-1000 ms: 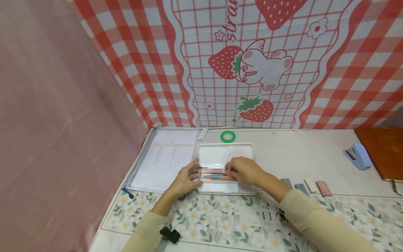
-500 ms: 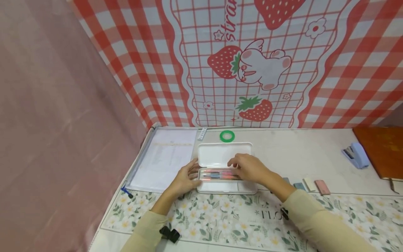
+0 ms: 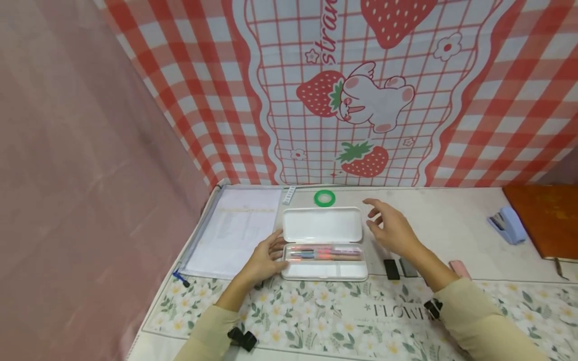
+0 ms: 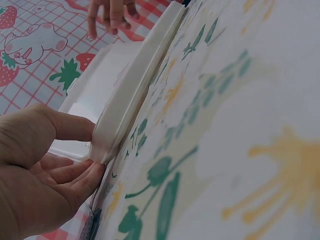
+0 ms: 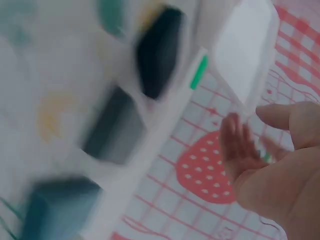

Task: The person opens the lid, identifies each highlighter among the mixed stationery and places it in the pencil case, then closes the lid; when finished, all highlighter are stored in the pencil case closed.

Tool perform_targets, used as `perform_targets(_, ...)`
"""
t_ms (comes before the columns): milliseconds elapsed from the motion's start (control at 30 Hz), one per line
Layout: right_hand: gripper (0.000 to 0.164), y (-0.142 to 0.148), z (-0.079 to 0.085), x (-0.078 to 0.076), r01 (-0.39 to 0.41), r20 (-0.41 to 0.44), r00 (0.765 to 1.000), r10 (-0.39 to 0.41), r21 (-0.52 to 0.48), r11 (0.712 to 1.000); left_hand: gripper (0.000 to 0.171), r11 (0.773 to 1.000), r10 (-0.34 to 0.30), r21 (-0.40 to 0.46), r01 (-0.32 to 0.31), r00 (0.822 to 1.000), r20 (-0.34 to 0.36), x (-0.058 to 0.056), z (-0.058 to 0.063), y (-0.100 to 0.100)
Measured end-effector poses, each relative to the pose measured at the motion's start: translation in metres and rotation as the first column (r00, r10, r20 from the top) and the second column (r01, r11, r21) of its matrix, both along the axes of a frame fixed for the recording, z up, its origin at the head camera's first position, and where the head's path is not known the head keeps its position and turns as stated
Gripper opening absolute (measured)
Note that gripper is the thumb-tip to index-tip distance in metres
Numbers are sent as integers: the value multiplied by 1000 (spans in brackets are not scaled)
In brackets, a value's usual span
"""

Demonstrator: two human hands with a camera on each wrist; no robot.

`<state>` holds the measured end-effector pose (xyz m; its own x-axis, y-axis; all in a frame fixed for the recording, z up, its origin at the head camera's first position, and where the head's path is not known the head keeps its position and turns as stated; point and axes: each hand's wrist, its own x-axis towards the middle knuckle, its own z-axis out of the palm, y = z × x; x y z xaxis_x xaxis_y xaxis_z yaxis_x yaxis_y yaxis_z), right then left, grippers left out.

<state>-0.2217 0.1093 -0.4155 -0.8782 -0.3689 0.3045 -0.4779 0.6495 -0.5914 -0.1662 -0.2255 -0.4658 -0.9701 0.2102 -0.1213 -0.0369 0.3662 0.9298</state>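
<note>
A white pencil case lies on the table with its lid swung back. Several pens in pink, blue and pale tones fill its rear compartment; the front compartment holds nothing visible. My left hand grips the case's left end, thumb on the near corner; in the left wrist view the thumb and fingers pinch that end. Off the case's right side, my right hand hovers with nothing in it, fingers loosely bent, also seen in the right wrist view. A black eraser-like block lies below that hand.
Beside the black block are a grey one and a pink one, partly behind the forearm. A green tape ring sits behind the case, a paper-filled folder left. At right are a blue stapler and brown notebook.
My right hand has left the pens in the case and moved right, away from it, uncovering the pens and the black block. My left hand stays on the case.
</note>
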Motion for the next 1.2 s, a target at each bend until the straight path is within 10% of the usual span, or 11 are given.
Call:
perform_targets(133,68,-1,-11,3,55,253,967,-40,-52,997,88,1000,-1,14,1,1000,-4,5,12,3)
perform_targets(300,77,-5,-15,3,46,520,852,54,-177,983,87,1000,-15,21,14,1000,13,12,27,8)
perform_targets(633,67,5,-19,2,127,634,751,182,-410,903,88,999,29,-23,-30,999,-42,0,-2,4)
perform_targets(967,40,23,-25,17,-87,519,796,311,-410,908,82,998,-32,-49,34,999,37,6,7,-2)
perform_targets(1200,31,23,-27,31,-216,372,875,310,-273,937,61,990,-108,-100,98,990,-90,4,16,-8)
